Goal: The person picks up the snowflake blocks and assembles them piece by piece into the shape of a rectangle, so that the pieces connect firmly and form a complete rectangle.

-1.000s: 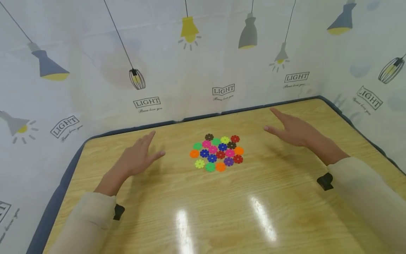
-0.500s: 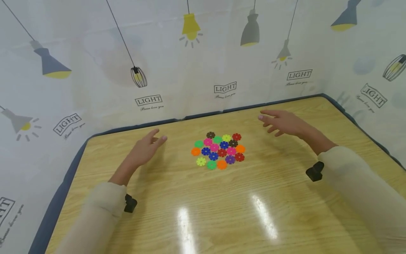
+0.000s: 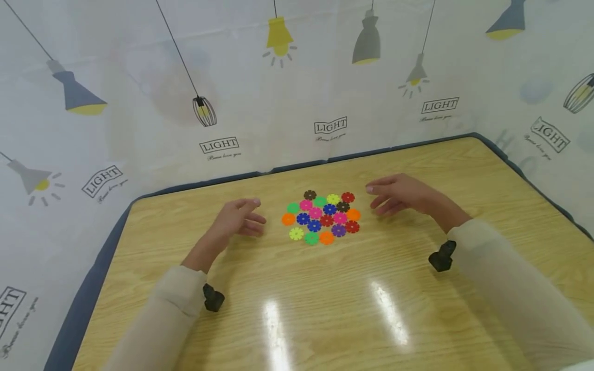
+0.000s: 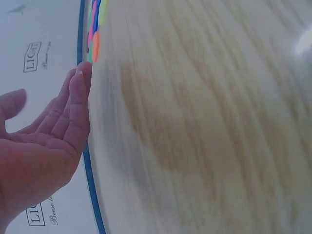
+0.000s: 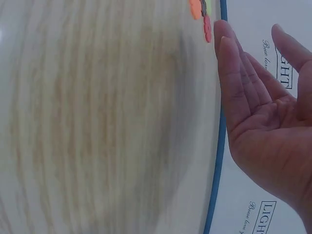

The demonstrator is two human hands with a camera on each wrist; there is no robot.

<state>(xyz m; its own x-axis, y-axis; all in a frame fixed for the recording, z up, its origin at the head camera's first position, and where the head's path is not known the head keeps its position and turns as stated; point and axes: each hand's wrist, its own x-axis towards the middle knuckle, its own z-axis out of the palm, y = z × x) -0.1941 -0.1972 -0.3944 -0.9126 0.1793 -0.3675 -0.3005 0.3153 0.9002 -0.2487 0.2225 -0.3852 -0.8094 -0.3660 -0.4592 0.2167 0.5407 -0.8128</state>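
Twenty flat, notched, plastic-looking discs: brown, green, lime, red, pink, blue, orange, one purple; spread in a single loose patch.
Disc position: on the pale wood-grain table, roughly midway between its left and right edges, not far from the far edge; near edge out of frame.
Left hand: between the patch and the table's left edge, nearest an orange disc; fingers side by side, slightly bent, thumb apart; holds nothing.
Right hand: between the patch and the right edge, nearest a red disc; fingers loosely extended, thumb apart; holds nothing.
Contact: neither hand touches a disc; both appear raised above the table.
Done: no disc seen joined, lifted or set aside.
Left to do (judged): handling looks not yet begun; all twenty remain.
Uncertain: whether disc rims overlap; too small to tell.
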